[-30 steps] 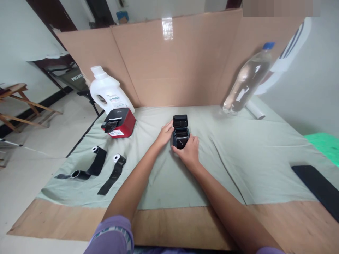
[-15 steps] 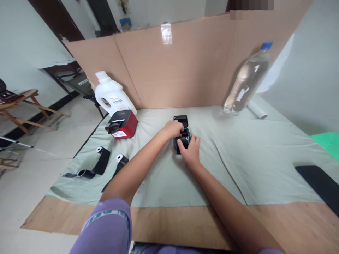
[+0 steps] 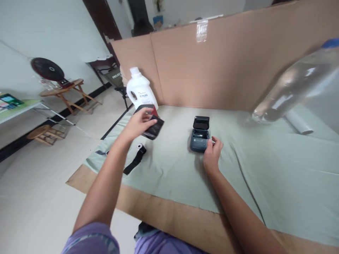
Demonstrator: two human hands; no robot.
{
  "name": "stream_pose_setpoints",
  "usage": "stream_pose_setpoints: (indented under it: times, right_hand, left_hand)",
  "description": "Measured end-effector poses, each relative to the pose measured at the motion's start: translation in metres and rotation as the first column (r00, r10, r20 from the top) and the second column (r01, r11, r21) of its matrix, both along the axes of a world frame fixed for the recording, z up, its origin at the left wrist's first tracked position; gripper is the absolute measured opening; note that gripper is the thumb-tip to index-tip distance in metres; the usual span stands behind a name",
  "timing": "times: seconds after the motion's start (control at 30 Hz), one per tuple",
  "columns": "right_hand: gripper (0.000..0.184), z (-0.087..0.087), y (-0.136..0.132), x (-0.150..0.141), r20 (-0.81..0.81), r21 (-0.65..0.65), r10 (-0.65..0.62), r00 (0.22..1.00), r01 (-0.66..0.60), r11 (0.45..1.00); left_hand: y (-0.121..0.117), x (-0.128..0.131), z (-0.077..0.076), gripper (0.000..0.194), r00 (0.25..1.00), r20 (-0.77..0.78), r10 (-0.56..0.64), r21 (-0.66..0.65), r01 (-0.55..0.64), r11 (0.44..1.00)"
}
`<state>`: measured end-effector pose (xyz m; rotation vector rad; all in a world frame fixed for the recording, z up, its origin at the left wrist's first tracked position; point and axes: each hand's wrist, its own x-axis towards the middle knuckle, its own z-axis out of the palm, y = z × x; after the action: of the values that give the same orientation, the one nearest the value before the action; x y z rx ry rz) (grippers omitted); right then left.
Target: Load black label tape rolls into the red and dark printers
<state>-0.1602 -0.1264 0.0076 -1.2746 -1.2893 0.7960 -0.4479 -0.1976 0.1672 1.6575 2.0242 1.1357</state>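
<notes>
My left hand (image 3: 138,124) is raised above the left part of the cloth, its fingers closed on a roll of glossy black strip (image 3: 154,131), slightly blurred. Behind that hand stands a red-and-black box (image 3: 153,111), mostly covered. A small dark portable printer (image 3: 198,144) sits on the cloth with its lid (image 3: 201,122) up and its bay showing. My right hand (image 3: 212,151) grips the printer's right side, thumb on its top edge. Below my left hand lies a partly unrolled black strip roll with a white core (image 3: 138,150). Another black strip (image 3: 100,152) is mostly hidden by my left forearm.
A white jug (image 3: 143,90) stands at the back left against a cardboard panel (image 3: 212,70). On the right, a large clear bottle (image 3: 293,86) leans near a white tube (image 3: 299,122). The pale green cloth (image 3: 172,176) covers the board (image 3: 169,211) except along its front edge.
My left hand has left the printer and moved left and up, carrying the black strip roll. My right hand stays at the printer. The view has swung left.
</notes>
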Motion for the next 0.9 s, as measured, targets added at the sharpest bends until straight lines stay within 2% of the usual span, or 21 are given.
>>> stream_pose_setpoints:
  times: [0.07, 0.13, 0.2, 0.3, 0.47, 0.53, 0.6, 0.7, 0.83, 0.9]
  right_hand:
    - [0.041, 0.0, 0.0, 0.0, 0.003, 0.003, 0.001, 1.0, -0.001, 1.0]
    - [0.04, -0.001, 0.001, -0.001, 0.007, 0.006, 0.005, 1.0, -0.005, 1.0]
    - [0.039, -0.001, 0.002, -0.002, 0.011, 0.013, 0.007, 1.0, -0.007, 1.0]
    - [0.037, -0.002, 0.002, -0.002, 0.018, 0.037, 0.004, 1.0, -0.005, 0.999]
    - [0.037, -0.002, 0.002, -0.003, 0.03, 0.049, -0.002, 1.0, 0.001, 0.999]
    - [0.036, -0.002, 0.002, -0.003, 0.036, 0.046, -0.005, 0.999, 0.004, 0.999]
    - [0.035, -0.002, 0.002, -0.003, 0.04, 0.039, -0.009, 0.999, 0.007, 0.999]
    - [0.035, -0.002, 0.003, -0.003, 0.043, 0.035, -0.006, 0.999, 0.005, 0.999]
    - [0.033, -0.001, 0.003, -0.003, 0.046, 0.036, -0.004, 0.999, 0.003, 0.999]
    - [0.032, -0.003, 0.003, -0.003, 0.046, 0.04, -0.003, 0.999, 0.001, 0.999]
  left_hand:
    - [-0.034, -0.033, 0.005, 0.047, 0.982, -0.106, 0.157, -0.091, -0.167, 0.982]
    - [-0.061, -0.058, 0.001, 0.044, 0.932, -0.254, 0.26, -0.18, -0.309, 0.934]
    - [-0.081, -0.075, -0.01, 0.044, 0.887, -0.359, 0.291, -0.242, -0.39, 0.889]
    - [-0.098, -0.086, -0.033, 0.043, 0.873, -0.406, 0.271, -0.282, -0.402, 0.871]
    - [-0.098, -0.078, -0.07, 0.042, 0.847, -0.492, 0.204, -0.3, -0.384, 0.873]
    - [-0.095, -0.07, -0.08, 0.041, 0.818, -0.552, 0.162, -0.307, -0.38, 0.873]
    - [-0.092, -0.061, -0.086, 0.042, 0.785, -0.598, 0.163, -0.325, -0.424, 0.845]
    - [-0.094, -0.051, -0.083, 0.041, 0.746, -0.632, 0.211, -0.309, -0.491, 0.815]
    - [-0.096, -0.035, -0.068, 0.045, 0.7, -0.641, 0.315, -0.13, -0.503, 0.854]
    - [-0.093, -0.023, -0.065, 0.046, 0.713, -0.647, 0.27, -0.186, -0.491, 0.851]
